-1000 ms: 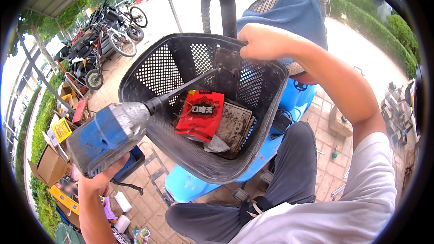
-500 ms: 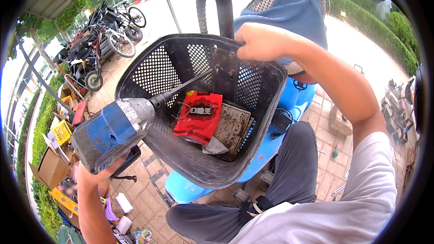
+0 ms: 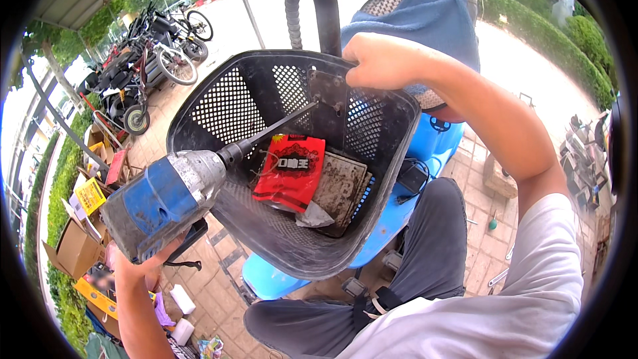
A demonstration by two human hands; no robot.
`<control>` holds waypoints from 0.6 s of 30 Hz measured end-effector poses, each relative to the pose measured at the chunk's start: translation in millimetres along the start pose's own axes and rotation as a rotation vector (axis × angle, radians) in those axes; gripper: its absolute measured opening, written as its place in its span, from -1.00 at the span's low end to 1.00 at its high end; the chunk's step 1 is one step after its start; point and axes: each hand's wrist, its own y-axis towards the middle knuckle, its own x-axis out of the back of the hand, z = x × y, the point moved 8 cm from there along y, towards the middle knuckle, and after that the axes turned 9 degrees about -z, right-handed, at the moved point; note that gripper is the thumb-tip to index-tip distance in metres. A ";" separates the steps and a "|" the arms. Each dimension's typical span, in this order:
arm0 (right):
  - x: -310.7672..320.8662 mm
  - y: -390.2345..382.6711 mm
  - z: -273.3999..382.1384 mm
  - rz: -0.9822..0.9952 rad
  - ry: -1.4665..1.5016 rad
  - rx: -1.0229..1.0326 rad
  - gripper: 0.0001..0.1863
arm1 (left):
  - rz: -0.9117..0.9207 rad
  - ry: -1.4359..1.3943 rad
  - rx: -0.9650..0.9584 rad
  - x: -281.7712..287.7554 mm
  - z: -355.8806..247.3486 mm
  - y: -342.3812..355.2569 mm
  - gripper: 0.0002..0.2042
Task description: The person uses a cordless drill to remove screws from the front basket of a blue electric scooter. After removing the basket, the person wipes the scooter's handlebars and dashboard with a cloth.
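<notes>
My left hand (image 3: 143, 259) is wrapped round the handle of a blue and grey power drill (image 3: 163, 199). Its long bit (image 3: 276, 124) reaches into a black plastic basket (image 3: 312, 256), the tip at a dark metal plate (image 3: 327, 91) on the basket's back wall. Whether the tip sits in a screw there is too small to tell. At the far right rim, my right hand (image 3: 379, 61) is closed on the basket, the fingertips hidden behind it. Inside the basket lie a red packet (image 3: 290, 171) and a dirty flat plate (image 3: 342, 193), with a crumpled pale scrap (image 3: 314, 216) beside them.
The basket is on a blue scooter (image 3: 272, 276), with a blue cloth (image 3: 425, 26) behind it. Cardboard boxes (image 3: 76, 246) and clutter stand at left, parked bicycles (image 3: 176, 63) beyond. Tools and metal parts (image 3: 585, 159) lie on the paving at right.
The drill and basket have shifted very slightly to the left in view. Both hands keep their holds, and the bit's tip stays at the metal plate.
</notes>
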 end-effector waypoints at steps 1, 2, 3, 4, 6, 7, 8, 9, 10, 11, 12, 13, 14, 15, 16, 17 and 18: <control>0.1 -0.1 0.1 -0.003 -0.005 0.000 -0.75 | -0.002 -0.004 0.000 0.6 -0.5 -0.6 -0.60; 0.5 -0.3 0.4 -0.006 -0.006 0.000 -0.75 | -0.003 -0.007 0.000 1.1 -0.7 -0.9 -0.60; 0.9 -0.6 0.7 -0.009 -0.008 -0.001 -0.75 | 0.000 0.013 -0.012 1.4 -1.2 -0.9 -0.60; 1.0 -0.7 1.1 -0.010 -0.008 -0.001 -0.75 | 0.003 0.034 -0.023 1.9 -1.2 -0.8 -0.60; 0.5 -0.8 -0.9 0.000 -0.006 -0.013 -0.76 | 0.006 0.075 -0.080 2.6 -3.6 -0.5 -0.60; 0.3 -0.5 -1.5 0.005 -0.004 -0.018 -0.76 | 0.006 0.097 -0.126 2.7 -5.6 0.0 -0.60; 0.0 -0.6 -0.5 0.006 0.001 -0.013 -0.76 | 0.006 0.119 -0.172 2.7 -8.4 0.2 -0.60; -0.3 -0.9 0.7 0.007 0.007 -0.007 -0.76 | 0.002 0.081 -0.145 3.0 -7.9 0.8 -0.60; -0.3 -1.2 1.7 0.008 0.010 -0.003 -0.77 | -0.002 0.041 -0.120 2.3 -7.9 1.6 -0.60; -0.4 -1.3 2.4 0.011 0.014 -0.005 -0.77 | -0.006 0.001 -0.094 1.9 -6.9 2.1 -0.60; -0.5 -1.4 3.3 0.013 0.018 -0.007 -0.77 | -0.010 0.007 -0.108 1.5 -6.2 2.0 -0.60; 0.2 -2.0 4.0 0.014 0.023 -0.007 -0.77 | -0.013 0.016 -0.123 1.7 -5.6 1.8 -0.60; 0.8 -2.3 4.0 0.014 0.023 -0.009 -0.76 | -0.017 0.024 -0.137 2.2 -6.1 1.6 -0.60; 1.3 -2.5 4.0 0.013 0.024 -0.011 -0.76 | -0.009 0.044 -0.137 2.6 -7.1 1.6 -0.59; 1.0 -2.3 3.3 0.015 0.022 -0.015 -0.76 | 0.000 0.060 -0.135 2.2 -7.6 2.1 -0.59; 1.1 -1.8 3.0 0.010 0.003 -0.009 -0.76 | 0.009 0.076 -0.134 1.4 -7.5 2.4 -0.59; 1.2 -1.2 2.6 0.005 -0.016 -0.003 -0.76 | 0.009 0.040 -0.099 0.9 -3.9 2.2 -0.59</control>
